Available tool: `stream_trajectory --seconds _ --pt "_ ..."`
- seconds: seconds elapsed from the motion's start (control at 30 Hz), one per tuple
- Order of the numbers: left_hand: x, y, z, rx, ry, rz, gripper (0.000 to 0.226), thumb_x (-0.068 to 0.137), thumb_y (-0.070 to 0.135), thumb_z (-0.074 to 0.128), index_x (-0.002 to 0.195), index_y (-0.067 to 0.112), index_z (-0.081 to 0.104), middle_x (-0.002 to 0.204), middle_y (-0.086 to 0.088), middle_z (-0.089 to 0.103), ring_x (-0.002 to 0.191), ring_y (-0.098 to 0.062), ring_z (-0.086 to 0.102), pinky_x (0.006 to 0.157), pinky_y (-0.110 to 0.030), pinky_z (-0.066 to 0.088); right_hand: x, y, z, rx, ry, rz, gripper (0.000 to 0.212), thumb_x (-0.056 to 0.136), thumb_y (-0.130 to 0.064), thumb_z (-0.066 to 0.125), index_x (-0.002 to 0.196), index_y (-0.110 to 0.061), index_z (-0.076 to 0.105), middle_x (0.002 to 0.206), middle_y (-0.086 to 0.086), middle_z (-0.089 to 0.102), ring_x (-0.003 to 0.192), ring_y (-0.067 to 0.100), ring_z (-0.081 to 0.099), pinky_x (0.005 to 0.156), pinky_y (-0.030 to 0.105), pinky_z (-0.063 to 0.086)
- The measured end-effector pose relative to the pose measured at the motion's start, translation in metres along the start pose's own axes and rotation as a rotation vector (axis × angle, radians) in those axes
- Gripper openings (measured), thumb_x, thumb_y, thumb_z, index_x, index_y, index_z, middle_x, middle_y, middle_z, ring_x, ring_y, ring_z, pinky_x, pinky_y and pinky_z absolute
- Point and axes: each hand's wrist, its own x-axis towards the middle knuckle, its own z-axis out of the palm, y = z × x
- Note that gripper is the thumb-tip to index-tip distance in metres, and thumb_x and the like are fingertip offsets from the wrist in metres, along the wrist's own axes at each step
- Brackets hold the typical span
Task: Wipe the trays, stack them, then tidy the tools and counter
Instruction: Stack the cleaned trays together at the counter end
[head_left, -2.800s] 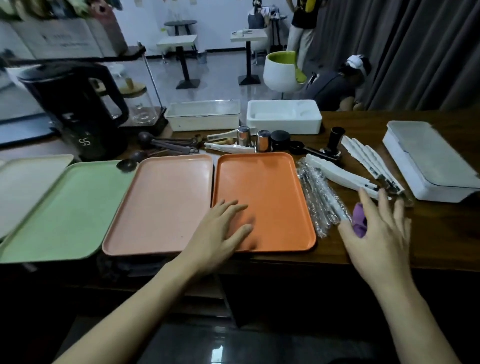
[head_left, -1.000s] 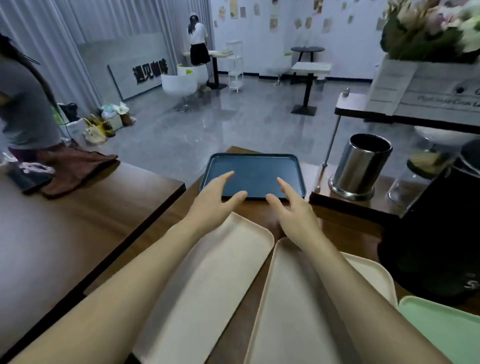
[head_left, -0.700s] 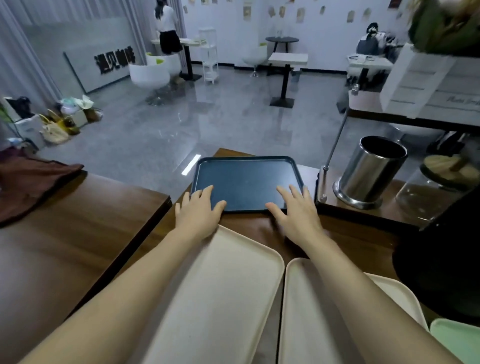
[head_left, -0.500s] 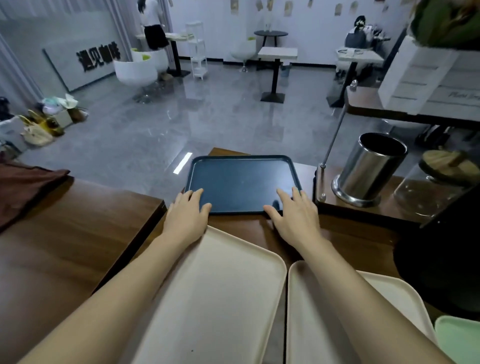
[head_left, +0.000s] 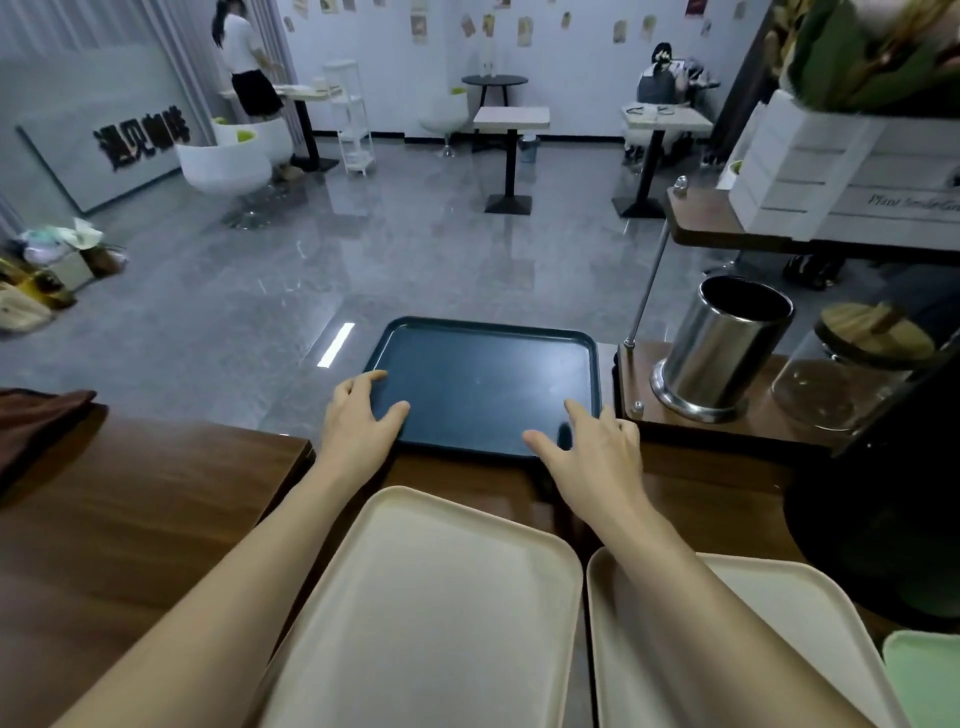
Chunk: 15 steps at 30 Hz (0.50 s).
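A dark blue tray (head_left: 488, 379) lies flat at the far end of the wooden counter. My left hand (head_left: 358, 426) grips its near-left corner, thumb on the tray's surface and fingers over the left rim. My right hand (head_left: 592, 452) holds the near-right corner the same way, thumb and forefinger on the surface. Closer to me lie two cream trays, one (head_left: 431, 613) under my left forearm and one (head_left: 795, 623) under my right. A corner of a green tray (head_left: 930, 675) shows at the bottom right.
A steel cup (head_left: 722, 348) and a glass jar (head_left: 852, 374) with a wooden lid stand on a raised ledge right of the dark tray. A black kettle (head_left: 893, 509) stands at the right. A brown cloth (head_left: 31, 421) lies far left. Beyond the counter's end is open floor.
I turned from the orange and pink trays to the counter's left end. Both hands reached over the cream trays and settled onto the near corners of the dark blue tray.
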Motion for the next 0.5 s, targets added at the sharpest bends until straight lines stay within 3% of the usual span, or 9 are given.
stream_trajectory --seconds 0.1,0.2,0.4,0.5 --pt "0.008 0.005 0.008 -0.021 -0.024 0.023 0.056 0.096 0.039 0.065 0.146 0.023 0.046 0.150 -0.005 0.040 0.138 -0.022 0.040 0.113 -0.041 0.036 -0.002 -0.003 -0.001 -0.027 -0.028 0.042 0.078 0.092 -0.072 0.046 0.151 -0.021 0.040 0.155 0.023 0.032 0.139 0.040 0.028 0.113 0.040 0.025" --pt "0.010 0.001 0.016 0.038 -0.063 0.022 0.062 0.095 0.047 0.063 0.149 0.024 0.044 0.152 -0.007 0.039 0.140 -0.027 0.036 0.115 -0.045 0.033 -0.001 -0.002 0.009 -0.064 -0.056 0.041 0.082 0.091 -0.076 0.041 0.152 -0.022 0.038 0.162 0.023 0.019 0.145 0.039 0.022 0.116 0.043 0.023" --pt "-0.003 0.000 0.019 0.364 -0.170 0.043 0.080 0.096 0.070 0.042 0.161 0.026 0.025 0.168 -0.019 0.009 0.156 -0.032 0.004 0.126 -0.047 0.006 -0.005 0.007 0.025 -0.246 -0.032 -0.036 0.075 0.088 -0.081 0.035 0.135 -0.025 0.051 0.152 0.011 0.038 0.138 0.041 0.028 0.114 0.046 0.031" --pt "-0.004 0.004 0.010 0.379 -0.264 0.021 0.088 0.092 0.078 0.038 0.163 0.032 0.015 0.170 -0.015 -0.004 0.157 -0.031 -0.002 0.127 -0.048 0.003 -0.006 0.006 0.023 -0.287 -0.037 -0.040 0.071 0.088 -0.081 0.033 0.131 -0.026 0.051 0.145 0.006 0.045 0.134 0.040 0.032 0.108 0.046 0.036"
